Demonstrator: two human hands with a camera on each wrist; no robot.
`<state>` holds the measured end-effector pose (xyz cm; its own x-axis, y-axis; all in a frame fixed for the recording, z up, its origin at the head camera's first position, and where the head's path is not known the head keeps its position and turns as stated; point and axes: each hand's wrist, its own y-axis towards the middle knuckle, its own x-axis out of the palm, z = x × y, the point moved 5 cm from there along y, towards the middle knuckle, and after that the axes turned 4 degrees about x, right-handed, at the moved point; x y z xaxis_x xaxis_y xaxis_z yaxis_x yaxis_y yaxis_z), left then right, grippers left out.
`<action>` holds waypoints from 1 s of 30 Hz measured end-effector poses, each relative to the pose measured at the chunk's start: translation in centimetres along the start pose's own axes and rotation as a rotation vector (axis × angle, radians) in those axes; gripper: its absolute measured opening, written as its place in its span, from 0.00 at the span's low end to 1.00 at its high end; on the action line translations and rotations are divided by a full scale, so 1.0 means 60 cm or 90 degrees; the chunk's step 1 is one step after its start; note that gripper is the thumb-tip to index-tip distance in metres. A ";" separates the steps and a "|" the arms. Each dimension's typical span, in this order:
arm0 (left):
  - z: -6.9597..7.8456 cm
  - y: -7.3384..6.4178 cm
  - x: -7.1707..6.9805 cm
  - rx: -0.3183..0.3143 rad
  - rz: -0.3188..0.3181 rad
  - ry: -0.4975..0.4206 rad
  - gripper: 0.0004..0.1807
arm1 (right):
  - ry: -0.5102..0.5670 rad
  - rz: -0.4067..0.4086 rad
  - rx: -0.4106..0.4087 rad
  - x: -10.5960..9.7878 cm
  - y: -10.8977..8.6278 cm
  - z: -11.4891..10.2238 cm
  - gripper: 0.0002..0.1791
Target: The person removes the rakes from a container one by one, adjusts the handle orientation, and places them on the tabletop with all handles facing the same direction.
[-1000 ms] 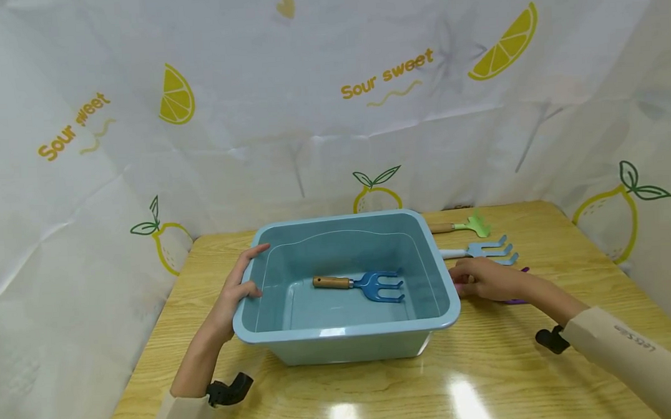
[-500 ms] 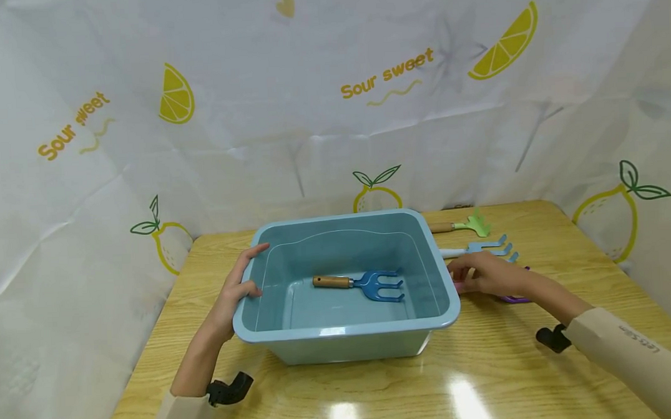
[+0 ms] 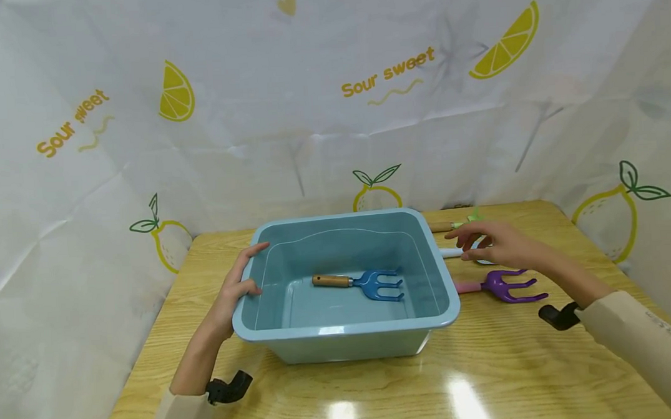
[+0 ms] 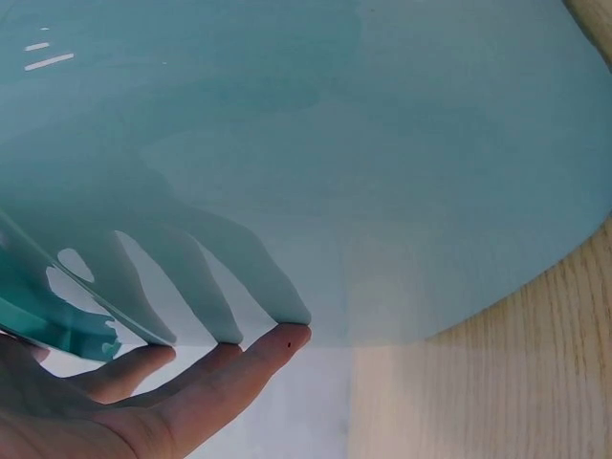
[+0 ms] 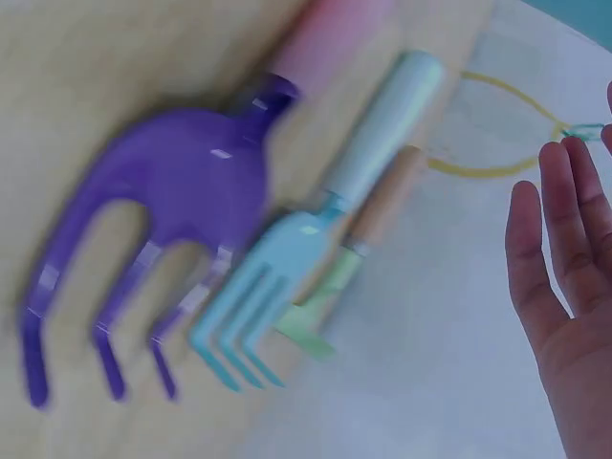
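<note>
My left hand (image 3: 230, 295) holds the left rim of a light blue plastic tub (image 3: 346, 329); in the left wrist view its fingertips (image 4: 287, 337) press the outer wall. Inside the tub lies a blue hand rake (image 3: 372, 286) with a wooden handle. My right hand (image 3: 497, 243) hovers over the tools right of the tub, fingers loosely bent and holding nothing. Beneath it is a light blue hand rake (image 5: 277, 251) with a white handle, partly covered in the head view. Nearer lies a purple hand rake (image 3: 504, 286) with a pink handle.
A green tool (image 5: 325, 298) with a wooden handle (image 3: 440, 227) lies farthest back beside the tub. Everything stands on a wood-grain table (image 3: 377, 395). A white lemon-print sheet (image 3: 319, 97) hangs behind and at both sides.
My right hand has let go of the purple rake's pink handle and moved up and back over the light blue rake. The purple rake is now uncovered. My left hand stays put.
</note>
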<state>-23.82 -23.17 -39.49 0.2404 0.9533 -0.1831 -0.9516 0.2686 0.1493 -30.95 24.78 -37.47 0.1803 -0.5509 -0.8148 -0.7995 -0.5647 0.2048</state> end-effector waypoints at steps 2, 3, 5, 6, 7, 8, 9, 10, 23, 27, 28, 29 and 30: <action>0.000 0.000 0.000 0.000 -0.001 -0.003 0.46 | 0.001 0.002 0.013 -0.012 0.004 -0.006 0.22; 0.000 -0.001 0.000 0.000 -0.002 -0.003 0.46 | 0.000 0.002 0.020 -0.017 0.006 -0.008 0.23; 0.000 -0.001 0.001 -0.002 -0.002 -0.004 0.46 | -0.001 -0.001 0.028 -0.027 0.011 -0.013 0.23; 0.000 -0.001 0.001 -0.002 -0.002 -0.004 0.46 | -0.001 -0.002 0.028 -0.032 0.013 -0.017 0.23; 0.000 -0.002 0.001 -0.002 -0.002 -0.004 0.46 | 0.002 -0.004 0.025 -0.036 0.015 -0.020 0.23; 0.001 -0.002 0.001 -0.002 -0.002 -0.004 0.46 | 0.001 -0.002 0.018 -0.041 0.019 -0.024 0.24; 0.001 -0.002 0.001 -0.001 -0.002 -0.004 0.46 | 0.000 0.002 0.007 -0.045 0.022 -0.029 0.24; 0.002 -0.002 0.001 0.000 -0.002 -0.005 0.46 | -0.001 0.006 -0.004 -0.050 0.025 -0.033 0.24; 0.003 0.001 0.000 0.001 -0.004 -0.003 0.46 | -0.041 0.021 -0.048 -0.100 0.070 -0.104 0.24; 0.001 0.001 -0.001 -0.002 -0.002 -0.001 0.46 | -0.041 0.004 -0.062 -0.099 0.087 -0.133 0.24; 0.001 0.001 -0.001 -0.002 -0.002 -0.001 0.46 | -0.044 0.000 -0.065 -0.097 0.092 -0.140 0.24; 0.001 0.001 -0.001 -0.002 -0.002 -0.001 0.46 | -0.043 -0.007 -0.069 -0.096 0.097 -0.147 0.25; 0.001 0.001 -0.001 -0.002 -0.001 -0.002 0.46 | -0.042 -0.013 -0.075 -0.093 0.102 -0.153 0.25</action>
<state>-23.89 -23.19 -39.43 0.2432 0.9532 -0.1798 -0.9515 0.2704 0.1465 -31.61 18.76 -26.68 0.1540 -0.4991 -0.8527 -0.7224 -0.6457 0.2475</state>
